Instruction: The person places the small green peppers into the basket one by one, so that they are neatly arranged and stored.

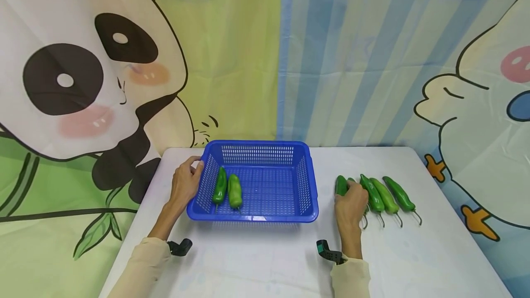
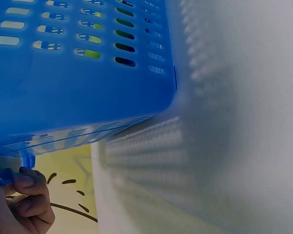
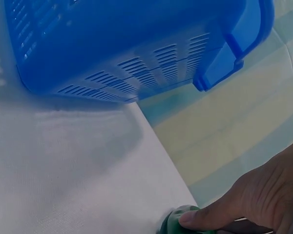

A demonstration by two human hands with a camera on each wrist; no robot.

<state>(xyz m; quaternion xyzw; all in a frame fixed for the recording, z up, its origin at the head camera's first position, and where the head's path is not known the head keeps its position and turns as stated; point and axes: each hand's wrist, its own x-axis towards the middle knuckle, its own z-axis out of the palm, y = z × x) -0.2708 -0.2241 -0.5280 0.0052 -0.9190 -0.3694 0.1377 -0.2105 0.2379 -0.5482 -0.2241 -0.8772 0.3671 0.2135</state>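
A blue plastic basket [image 1: 252, 218] stands on the white table, with a dark green chili pepper [image 1: 220, 186] and a lighter green chili pepper [image 1: 234, 191] lying in its left part. My left hand [image 1: 185, 183] grips the basket's left rim, its fingers curled at the edge in the left wrist view. To the right of the basket, my right hand [image 1: 351, 203] pinches a green chili pepper [image 1: 341, 186]; the thumb [image 3: 193, 219] presses on it in the right wrist view. The hand partly hides another pepper beside it. Further right lie several green peppers [image 1: 373, 195] side by side, stems toward me.
The white table [image 1: 252, 261] ends at a back edge against a printed curtain [image 1: 352, 59] with a panda [image 1: 66, 82] on the left. A black wrist camera [image 1: 180, 247] sits on the left wrist, another camera [image 1: 329, 251] on the right.
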